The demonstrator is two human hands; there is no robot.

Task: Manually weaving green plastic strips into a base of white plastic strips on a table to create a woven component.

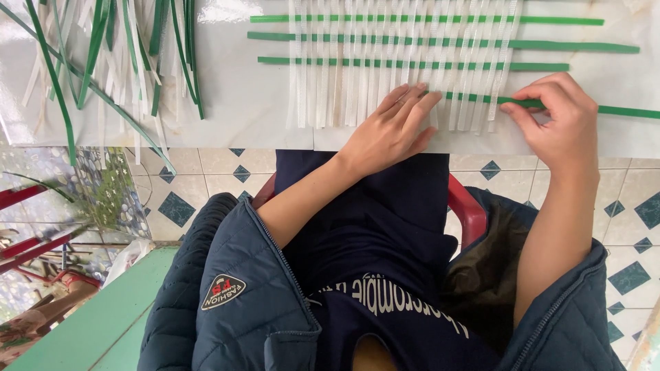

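A weave of several white vertical strips [385,69] crossed by green horizontal strips [412,41] lies on a white table [240,103]. My left hand [388,130] rests flat on the lower ends of the white strips, fingers together and stretched out. My right hand [560,120] pinches the lowest green strip [619,110], which runs under and over the white strips at the weave's right side.
A loose pile of green and white strips [110,55] lies at the table's left end. Below the table edge are a tiled floor [206,185], a red chair [467,213], my dark jacket and a green bench [96,323].
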